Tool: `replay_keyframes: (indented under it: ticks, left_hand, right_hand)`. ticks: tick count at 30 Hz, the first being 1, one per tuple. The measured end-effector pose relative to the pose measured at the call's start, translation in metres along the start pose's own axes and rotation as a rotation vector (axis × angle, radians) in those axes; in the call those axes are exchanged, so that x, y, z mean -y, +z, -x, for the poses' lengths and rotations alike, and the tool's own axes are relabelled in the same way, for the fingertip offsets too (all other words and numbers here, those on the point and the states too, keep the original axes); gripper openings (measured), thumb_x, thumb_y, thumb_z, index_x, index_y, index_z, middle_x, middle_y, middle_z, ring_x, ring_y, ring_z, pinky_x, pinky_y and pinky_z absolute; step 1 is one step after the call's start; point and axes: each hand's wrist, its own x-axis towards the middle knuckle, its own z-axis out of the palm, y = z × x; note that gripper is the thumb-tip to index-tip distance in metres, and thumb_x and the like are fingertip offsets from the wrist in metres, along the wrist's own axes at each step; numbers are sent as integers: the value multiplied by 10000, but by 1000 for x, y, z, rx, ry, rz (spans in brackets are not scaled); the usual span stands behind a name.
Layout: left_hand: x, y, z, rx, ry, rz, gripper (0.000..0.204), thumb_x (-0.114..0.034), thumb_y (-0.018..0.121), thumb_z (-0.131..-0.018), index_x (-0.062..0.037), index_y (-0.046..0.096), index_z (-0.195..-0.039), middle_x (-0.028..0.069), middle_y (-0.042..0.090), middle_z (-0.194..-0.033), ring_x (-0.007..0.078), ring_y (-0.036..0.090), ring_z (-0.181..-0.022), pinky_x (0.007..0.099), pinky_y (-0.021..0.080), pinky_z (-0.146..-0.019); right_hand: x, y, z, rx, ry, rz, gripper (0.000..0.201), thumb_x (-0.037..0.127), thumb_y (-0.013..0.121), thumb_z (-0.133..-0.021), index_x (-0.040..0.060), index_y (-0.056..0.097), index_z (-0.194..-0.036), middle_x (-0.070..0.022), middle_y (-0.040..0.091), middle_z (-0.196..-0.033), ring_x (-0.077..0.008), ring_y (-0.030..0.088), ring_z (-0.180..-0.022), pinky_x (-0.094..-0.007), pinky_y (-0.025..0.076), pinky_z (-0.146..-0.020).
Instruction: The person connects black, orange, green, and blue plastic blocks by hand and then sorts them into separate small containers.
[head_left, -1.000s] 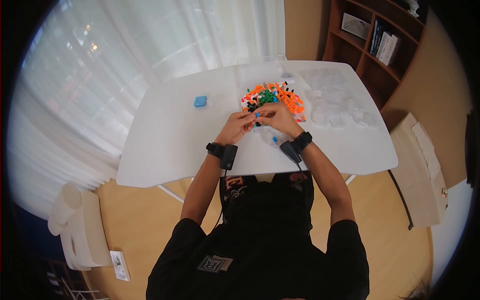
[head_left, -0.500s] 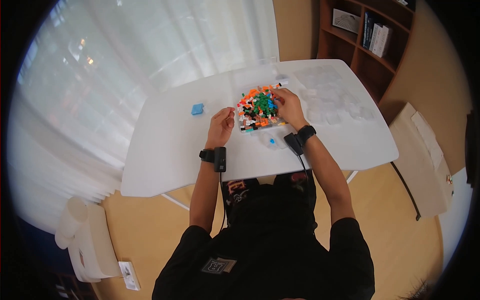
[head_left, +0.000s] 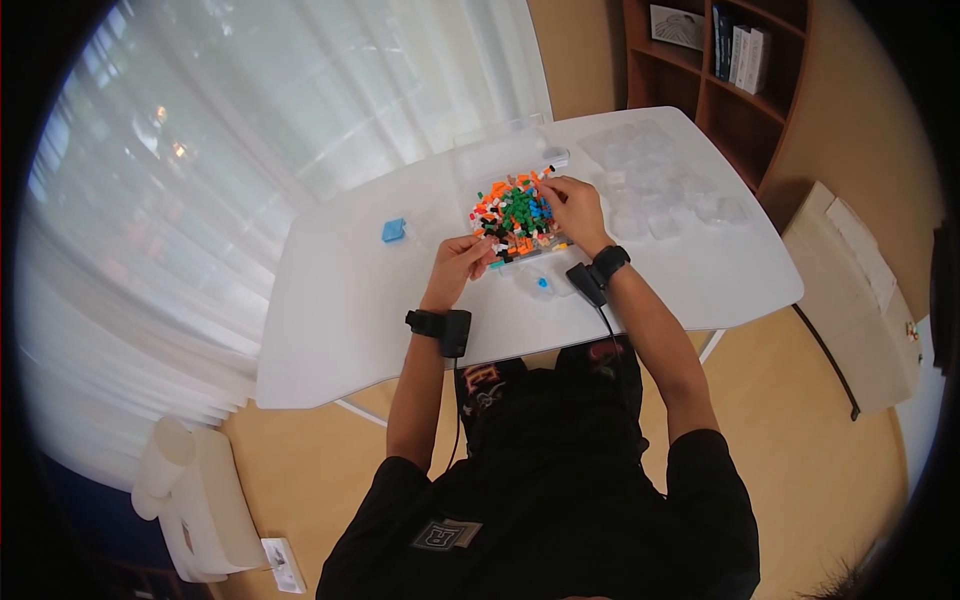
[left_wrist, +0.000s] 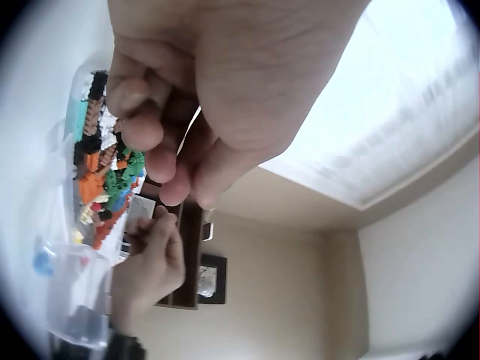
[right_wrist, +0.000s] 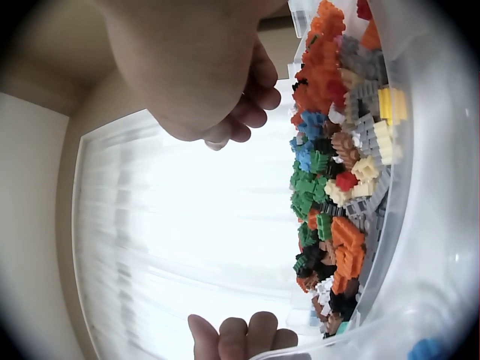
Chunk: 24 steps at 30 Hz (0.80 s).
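A clear tray (right_wrist: 395, 187) holds a heap of small toy building bricks (head_left: 522, 212) in orange, green, white, black and other colours. My left hand (head_left: 459, 268) is at the tray's near left edge. Its fingers are loosely bent in the left wrist view, the thumb tip near the fingertips, and no brick shows between them. Over the far right of the heap, my right hand (head_left: 579, 213) has its fingers bent down toward the bricks. Its thumb is hidden in the right wrist view, and I cannot tell whether its fingertips pinch a brick.
A small clear container (left_wrist: 79, 289) with a blue piece (head_left: 543, 283) stands before the tray. Left on the white table (head_left: 330, 300) is a light blue square object (head_left: 394, 230). Several clear containers (head_left: 660, 185) cover the right back, and a clear lid (head_left: 500, 145) is behind the tray.
A second ago both hands met over the tray with a small blue brick between their fingers. They have parted, the right reaching over the heap; the left drew away, then came back beside the tray.
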Motion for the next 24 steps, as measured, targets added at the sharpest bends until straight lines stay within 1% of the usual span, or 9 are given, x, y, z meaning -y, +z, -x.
replay_keyframes:
  ticks: [4,6,7,9,10,12,15,21,24]
  left_hand:
    - [5,13,-1,54,-64,-223,233,-191,616,-918,6,640,-797,-2,585,-747,33,452,-580,187,325,-498]
    - [17,29,-1,47,286,-296,143,-137,680,-859,0,658,-825,-6,574,-791,48,458,-603,198,350,-524]
    - [9,37,1,54,279,-296,143,-137,680,-859,0,658,-825,-6,574,-791,48,458,-603,198,350,-524]
    - [-17,55,14,116,426,-646,124,-83,732,-771,-31,674,-867,17,554,-779,100,479,-612,244,388,-550]
    - [-16,55,15,115,417,-642,124,-83,732,-771,-31,674,-867,17,554,-779,100,479,-612,244,388,-550]
    - [-15,55,14,192,391,-854,188,-69,741,-711,-67,686,-891,48,536,-759,154,494,-626,293,417,-586]
    - [-13,57,16,191,353,-866,211,-59,738,-687,-59,684,-891,65,556,-774,208,526,-662,327,434,-623]
    - [-10,66,15,191,348,-984,207,-98,692,-720,-53,679,-921,93,592,-810,283,605,-778,382,482,-684]
    - [-11,76,14,201,381,-1029,237,-127,696,-729,-51,680,-953,102,595,-801,289,611,-775,388,484,-673]
  right_hand:
    - [3,-1,0,56,38,56,183,190,637,-845,20,660,-783,-137,602,-673,-306,571,-614,-389,446,-582]
    - [2,-2,-1,46,45,57,222,217,637,-848,17,646,-750,-141,593,-661,-311,562,-606,-397,436,-573]
    - [3,-2,-1,58,44,96,246,230,634,-849,16,636,-730,-141,593,-658,-317,561,-604,-399,437,-574]
    - [2,-1,1,84,51,132,270,244,630,-851,14,626,-710,-141,592,-655,-322,560,-601,-402,438,-575]
    - [1,-1,0,83,50,126,273,246,628,-851,15,624,-705,-140,593,-652,-324,561,-598,-405,439,-574]
    - [3,-1,1,83,48,120,277,247,625,-852,16,622,-700,-140,593,-650,-327,561,-595,-407,439,-574]
    - [5,-2,0,66,51,114,270,241,626,-850,18,624,-698,-141,593,-643,-326,569,-594,-410,440,-568]
    - [3,1,1,63,14,109,257,227,633,-845,17,634,-695,-143,598,-646,-323,578,-595,-406,446,-562]
    - [4,0,1,47,20,100,256,221,635,-844,16,634,-691,-142,599,-645,-325,577,-595,-408,447,-564]
